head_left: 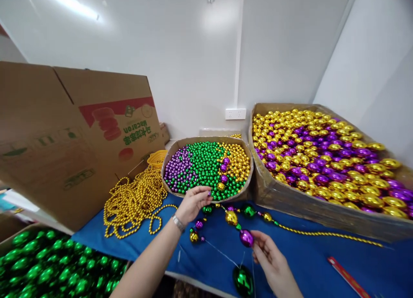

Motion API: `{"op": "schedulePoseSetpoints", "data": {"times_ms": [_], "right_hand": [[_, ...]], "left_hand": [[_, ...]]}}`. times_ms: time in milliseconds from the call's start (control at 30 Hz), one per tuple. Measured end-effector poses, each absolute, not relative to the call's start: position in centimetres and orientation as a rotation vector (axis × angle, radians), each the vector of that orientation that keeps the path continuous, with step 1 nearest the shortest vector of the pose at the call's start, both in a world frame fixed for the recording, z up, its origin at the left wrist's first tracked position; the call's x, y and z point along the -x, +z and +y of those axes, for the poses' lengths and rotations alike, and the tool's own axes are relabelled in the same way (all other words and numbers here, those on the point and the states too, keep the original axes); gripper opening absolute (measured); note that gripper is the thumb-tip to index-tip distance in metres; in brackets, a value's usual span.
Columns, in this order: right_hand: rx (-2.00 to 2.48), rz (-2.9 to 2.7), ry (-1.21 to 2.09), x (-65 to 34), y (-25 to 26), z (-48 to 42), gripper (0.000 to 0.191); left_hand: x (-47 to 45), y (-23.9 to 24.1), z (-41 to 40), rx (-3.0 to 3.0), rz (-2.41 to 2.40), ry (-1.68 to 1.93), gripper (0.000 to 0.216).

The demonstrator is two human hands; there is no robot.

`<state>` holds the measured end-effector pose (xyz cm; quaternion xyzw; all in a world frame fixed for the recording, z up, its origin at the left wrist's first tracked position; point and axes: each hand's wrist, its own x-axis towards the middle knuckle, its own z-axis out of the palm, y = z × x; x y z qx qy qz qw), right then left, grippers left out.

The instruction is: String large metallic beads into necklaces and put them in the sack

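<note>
My left hand (pixel 195 203), with a watch at the wrist, pinches a small purple bead (pixel 209 193) at the near rim of the bead tray. Lower right, my right hand (pixel 269 255) has thumb and fingers closed at the edge of a large shiny purple bead (pixel 246 237). That bead is on a string with a gold bead (pixel 231 217) and small green ones. Around it on the cloth lie more strung beads, including a green bead (pixel 249 210). A big dark green bead (pixel 243 280) hangs by the table's front edge, thin thread running up from it.
An oval tray (pixel 206 200) of small purple, green and gold beads stands ahead. To its right is a large carton (pixel 284 201) of gold and purple beads. Gold bead chains (pixel 135 203) heap beside a cardboard box (pixel 106 151). Green beads (pixel 58 263) fill a lower-left box. A red strip (pixel 348 277) lies right.
</note>
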<state>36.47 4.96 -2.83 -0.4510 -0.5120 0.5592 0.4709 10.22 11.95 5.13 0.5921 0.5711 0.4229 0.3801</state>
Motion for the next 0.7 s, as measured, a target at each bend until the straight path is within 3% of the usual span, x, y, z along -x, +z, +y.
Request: {"op": "schedulePoseSetpoints", "data": {"times_ms": [200, 700], "right_hand": [[1.142, -1.324, 1.324, -36.5, -2.4, 4.6, 0.038], [1.207, -1.449, 1.190, -36.9, -2.6, 4.5, 0.037]], "left_hand": [[-13.5, 5.3, 9.2, -0.779, 0.833, 1.300, 0.024], [-14.8, 5.7, 8.1, -0.803, 0.899, 1.379, 0.023]]}}
